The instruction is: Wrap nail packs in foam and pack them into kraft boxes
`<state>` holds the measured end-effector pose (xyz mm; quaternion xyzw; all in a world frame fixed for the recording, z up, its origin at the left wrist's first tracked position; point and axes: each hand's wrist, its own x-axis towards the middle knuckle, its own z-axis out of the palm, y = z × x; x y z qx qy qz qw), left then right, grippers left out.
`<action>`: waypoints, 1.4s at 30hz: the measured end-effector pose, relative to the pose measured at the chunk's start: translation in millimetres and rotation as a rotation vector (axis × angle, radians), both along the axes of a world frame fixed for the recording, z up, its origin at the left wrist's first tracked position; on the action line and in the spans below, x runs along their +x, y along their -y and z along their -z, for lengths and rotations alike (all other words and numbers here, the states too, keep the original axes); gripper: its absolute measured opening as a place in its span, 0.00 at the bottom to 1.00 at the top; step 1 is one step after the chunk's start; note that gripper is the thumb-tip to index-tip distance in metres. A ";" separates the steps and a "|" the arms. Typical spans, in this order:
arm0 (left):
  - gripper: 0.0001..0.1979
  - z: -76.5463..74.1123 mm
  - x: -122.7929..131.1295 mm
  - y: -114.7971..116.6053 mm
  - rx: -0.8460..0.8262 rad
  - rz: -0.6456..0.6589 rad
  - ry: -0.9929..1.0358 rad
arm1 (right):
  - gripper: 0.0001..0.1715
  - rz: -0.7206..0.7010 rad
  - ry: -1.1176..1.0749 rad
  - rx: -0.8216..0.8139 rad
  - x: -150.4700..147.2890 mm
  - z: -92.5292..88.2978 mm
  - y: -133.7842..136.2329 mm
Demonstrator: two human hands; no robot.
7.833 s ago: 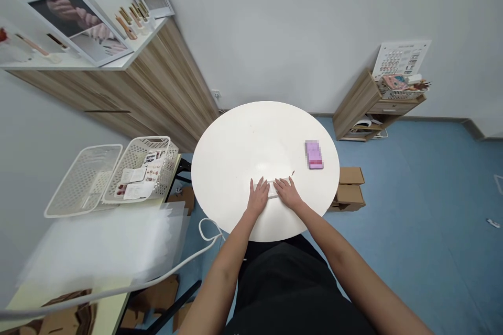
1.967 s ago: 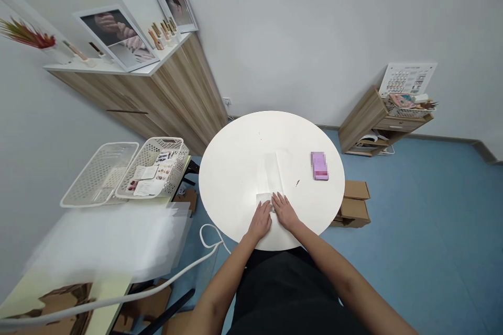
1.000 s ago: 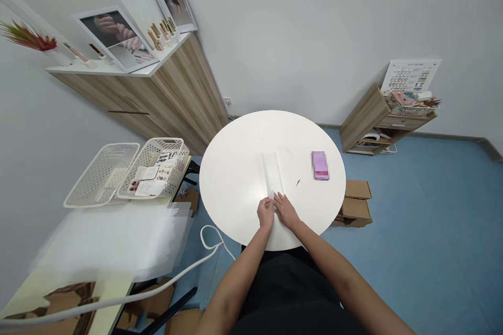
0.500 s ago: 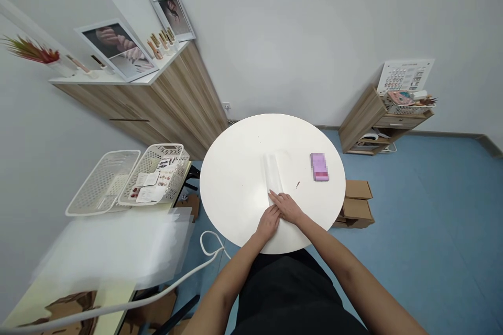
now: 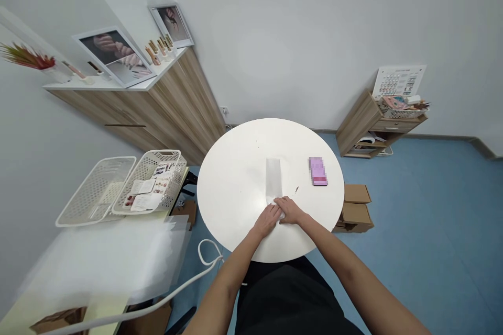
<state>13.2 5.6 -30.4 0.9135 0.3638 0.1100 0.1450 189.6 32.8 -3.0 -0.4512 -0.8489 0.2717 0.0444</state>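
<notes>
A long, flat strip of translucent white plastic film [image 5: 274, 175] lies on the round white table [image 5: 231, 167], running away from me. At its near end my left hand [image 5: 269, 218] and my right hand [image 5: 290, 211] meet, their fingers bent and closed on the film. The fingertips hide part of that end. Right of the strip lies a purple box-like item [image 5: 318, 170], blurred by pixels, which neither hand touches. A small dark mark [image 5: 296, 189] shows on the tabletop between the strip and the purple item.
To the left, two white plastic baskets [image 5: 146, 157] stand on a side table, one holding printed cards. A white cable [image 5: 184, 280] loops between the tables. Cardboard boxes [image 5: 356, 212] sit on the floor at right. A wooden cabinet [image 5: 184, 94] stands back left, a small shelf unit [image 5: 356, 120] back right.
The fingers of my right hand have drawn in from lying stretched over the film to curling round its near end. The film looks flatter and wider. The whole view has shifted slightly.
</notes>
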 end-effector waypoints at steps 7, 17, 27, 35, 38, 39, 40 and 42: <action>0.27 -16.0 -11.7 -15.3 -0.101 0.059 0.098 | 0.41 -0.044 -0.065 -0.015 7.3 -5.9 -6.1; 0.21 -49.7 -14.3 -47.2 -0.330 0.015 0.211 | 0.24 -0.020 0.060 0.028 1.8 -23.0 -21.7; 0.14 -16.2 -11.0 -7.1 0.111 0.186 -0.174 | 0.28 0.133 -0.091 -0.200 12.2 -43.1 -47.1; 0.22 -1.5 -10.8 0.8 0.091 0.140 -0.169 | 0.34 -0.064 -0.030 0.036 -24.4 -34.5 -38.2; 0.21 -0.5 -11.0 -0.2 0.053 0.126 -0.133 | 0.34 -0.055 0.026 -0.002 -17.2 -21.8 -33.3; 0.20 -0.7 -11.0 -0.5 0.039 0.119 -0.123 | 0.33 -0.040 0.037 -0.017 -13.4 -17.6 -31.0; 0.20 -1.0 -11.0 -0.8 0.025 0.108 -0.113 | 0.33 -0.018 0.035 -0.037 -9.6 -13.6 -28.3; 0.22 -1.7 -11.1 -1.1 -0.004 0.065 -0.084 | 0.34 0.048 -0.016 -0.091 -3.6 -5.7 -22.0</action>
